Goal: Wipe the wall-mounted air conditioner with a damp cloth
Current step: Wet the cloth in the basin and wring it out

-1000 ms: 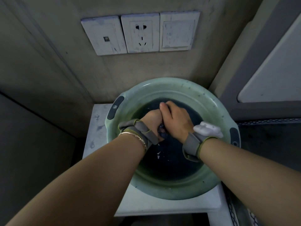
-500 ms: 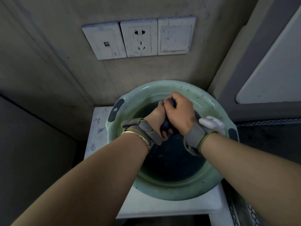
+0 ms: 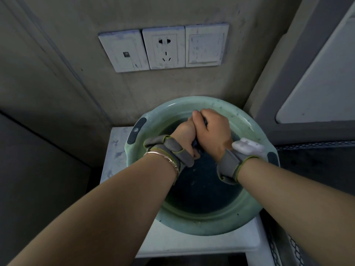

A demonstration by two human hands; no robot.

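A pale green round basin (image 3: 247,221) holding dark water stands on a small white stool. Over its far half, my left hand (image 3: 183,134) and my right hand (image 3: 213,132) are pressed together, both closed on a dark blue cloth (image 3: 196,145). Only a small wad of the cloth shows between the palms; the rest is hidden inside the fists. Both wrists carry grey straps, and the right one has a white device on it. The air conditioner is not in view.
The white stool (image 3: 192,244) stands against a grey wall with a row of three white plates: a socket (image 3: 164,48) in the middle, a switch (image 3: 205,47) to its right. A grey-framed white panel (image 3: 317,89) rises at the right. A metal mesh (image 3: 288,246) lies lower right.
Both hands have lifted slightly and shifted toward the basin's far rim, still clenched together on the cloth. The view has tilted down a little.
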